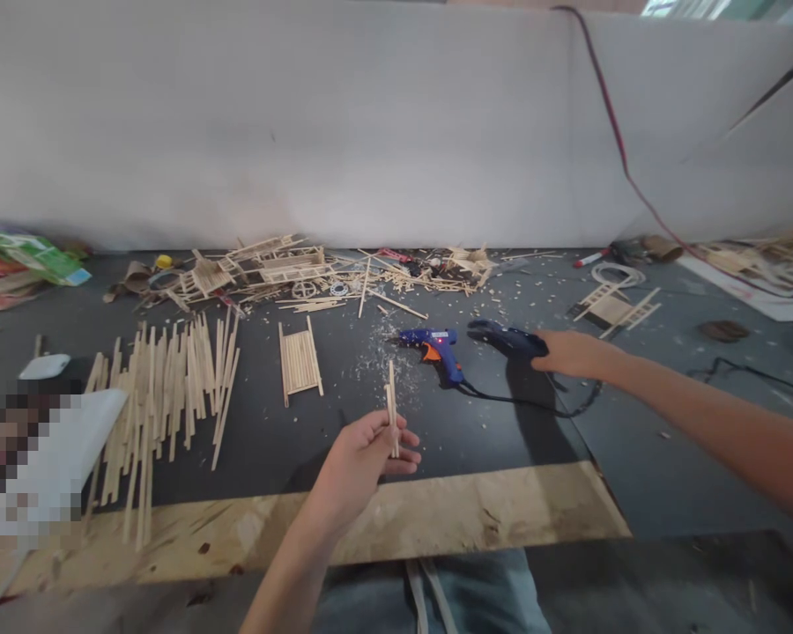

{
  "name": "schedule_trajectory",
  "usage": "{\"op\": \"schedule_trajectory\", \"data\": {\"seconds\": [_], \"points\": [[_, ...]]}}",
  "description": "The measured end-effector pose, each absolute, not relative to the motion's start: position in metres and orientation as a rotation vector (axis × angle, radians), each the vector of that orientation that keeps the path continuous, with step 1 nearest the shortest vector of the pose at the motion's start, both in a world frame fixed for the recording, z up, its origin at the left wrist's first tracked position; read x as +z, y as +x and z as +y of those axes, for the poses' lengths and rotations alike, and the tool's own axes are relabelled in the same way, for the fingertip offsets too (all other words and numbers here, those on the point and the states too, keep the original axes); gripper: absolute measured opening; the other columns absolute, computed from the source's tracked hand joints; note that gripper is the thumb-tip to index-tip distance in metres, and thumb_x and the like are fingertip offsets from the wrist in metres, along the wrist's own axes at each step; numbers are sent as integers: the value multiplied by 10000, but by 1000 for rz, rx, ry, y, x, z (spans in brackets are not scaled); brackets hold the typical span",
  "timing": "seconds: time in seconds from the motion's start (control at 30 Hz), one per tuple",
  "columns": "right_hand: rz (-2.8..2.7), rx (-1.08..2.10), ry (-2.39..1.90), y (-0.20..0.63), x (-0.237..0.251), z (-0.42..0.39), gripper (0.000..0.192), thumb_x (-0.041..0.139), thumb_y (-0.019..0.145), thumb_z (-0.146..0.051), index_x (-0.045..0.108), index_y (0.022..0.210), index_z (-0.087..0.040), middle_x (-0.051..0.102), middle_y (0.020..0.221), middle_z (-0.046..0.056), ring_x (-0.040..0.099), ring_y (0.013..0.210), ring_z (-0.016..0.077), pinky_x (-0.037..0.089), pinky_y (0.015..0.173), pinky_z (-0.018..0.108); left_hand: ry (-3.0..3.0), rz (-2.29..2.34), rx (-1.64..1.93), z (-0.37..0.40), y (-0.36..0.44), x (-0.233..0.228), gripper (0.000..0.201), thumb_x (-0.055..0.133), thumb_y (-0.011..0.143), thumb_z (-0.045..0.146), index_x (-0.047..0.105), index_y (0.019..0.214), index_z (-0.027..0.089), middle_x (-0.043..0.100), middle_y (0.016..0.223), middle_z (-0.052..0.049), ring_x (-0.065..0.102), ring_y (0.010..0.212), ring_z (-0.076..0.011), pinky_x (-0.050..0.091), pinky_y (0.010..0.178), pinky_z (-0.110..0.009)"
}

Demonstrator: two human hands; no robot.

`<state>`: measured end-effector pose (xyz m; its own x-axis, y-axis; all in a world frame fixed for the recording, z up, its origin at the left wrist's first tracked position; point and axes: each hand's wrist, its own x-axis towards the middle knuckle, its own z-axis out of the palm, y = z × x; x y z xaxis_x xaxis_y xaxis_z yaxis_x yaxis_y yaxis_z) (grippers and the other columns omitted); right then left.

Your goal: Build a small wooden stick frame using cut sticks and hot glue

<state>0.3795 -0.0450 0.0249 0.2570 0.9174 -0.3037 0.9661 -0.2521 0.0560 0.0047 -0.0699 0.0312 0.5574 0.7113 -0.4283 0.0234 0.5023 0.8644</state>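
While a dark desk [436, 436] spreads beneath and beyond both sets of fingers, a pale wooden strip [476, 511] runs along its edge, on the near side of the left fingers. Well beyond those fingers lies a tangled heap of wooden structures and offcuts [284, 266]. To their left, well apart, many loose sticks [146, 396] fan out side by side. The right hand [572, 354] has its fingers closed around the end of a dark tool [508, 342]; whether the tool touches the desk I cannot tell. Just left of it, and beyond the left fingers, a blue glue gun [444, 352] lies with its nozzle pointing left. Beyond the right fingers, slightly to their right, rests a small ladder-sided frame [613, 310]. A slatted panel [300, 361] lies beyond the left fingers, to their left. Smallest are the short sticks [390, 409], clamped nearly upright between the thumb and fingers of the left hand [357, 462], the other fingers spread behind.
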Motion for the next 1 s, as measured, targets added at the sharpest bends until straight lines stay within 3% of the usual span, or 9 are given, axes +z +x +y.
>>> {"op": "schedule_trajectory", "data": {"seconds": [0.23,0.43,0.6,0.77,1.0], "points": [[1706,-284,2335,357,50,-45,397,328,792,-314,535,988,-38,605,889,256,580,741,269,355,598,315,947,862,492,-69,1,34,168,462,821,291,513,845,133,591,817,-50,600,698,-126,508,708,-302],[1753,-255,2400,319,79,-46,353,322,798,-373,524,923,-112,609,831,170,566,725,240,360,589,290,953,839,507,-72,3,37,161,458,823,286,515,844,138,593,821,-48,601,698,-123,509,710,-302],[1826,-565,2382,273,94,-58,252,428,734,-386,559,822,-190,618,698,55,561,611,193,352,513,255,986,844,519,-72,3,38,176,458,818,308,520,826,143,590,812,-48,603,705,-131,507,709,-309],[1935,-876,2234,239,99,-75,237,488,686,-365,599,838,-223,632,696,22,545,567,171,331,467,242,1021,884,516,-73,6,37,172,428,828,290,503,834,136,575,804,-52,597,691,-130,506,708,-315],[1965,-1023,2080,228,108,-80,281,463,703,-329,600,935,-248,641,736,-1,552,574,156,342,456,237,1081,874,482,-75,8,38,163,391,840,268,483,825,134,554,797,-53,579,679,-123,501,691,-299]]}}
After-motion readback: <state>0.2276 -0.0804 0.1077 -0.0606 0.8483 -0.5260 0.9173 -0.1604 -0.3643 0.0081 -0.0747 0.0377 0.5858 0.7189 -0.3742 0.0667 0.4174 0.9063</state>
